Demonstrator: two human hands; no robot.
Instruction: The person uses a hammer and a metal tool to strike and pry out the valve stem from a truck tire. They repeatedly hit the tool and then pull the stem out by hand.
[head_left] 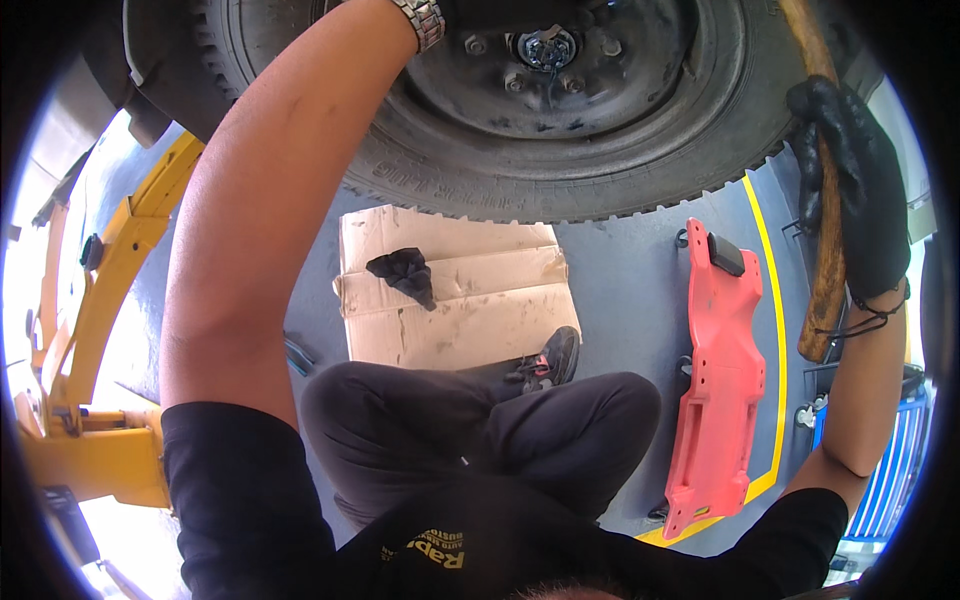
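Observation:
My right hand (870, 190), in a black glove, is wrapped round a worn wooden handle (830, 250) beside the wheel's right edge. The handle runs up past the top of the picture, so whatever tool head it has is hidden. In front of me is a large vehicle wheel with a black tyre (540, 185), a dark steel rim (640, 95) and a greasy hub centre (546, 48). My left arm (275, 190) reaches up across the tyre's left side. Its wrist, with a metal watch (424, 22), meets the upper edge, and the hand itself lies out of the picture.
Under the wheel lies a stained cardboard sheet (470, 320) bearing a crumpled black glove or cloth (404, 276). To the right, a red creeper board (715, 380) rests by a yellow floor line (780, 340). A yellow lift arm (120, 240) stands left, a blue slatted object (895, 450) far right.

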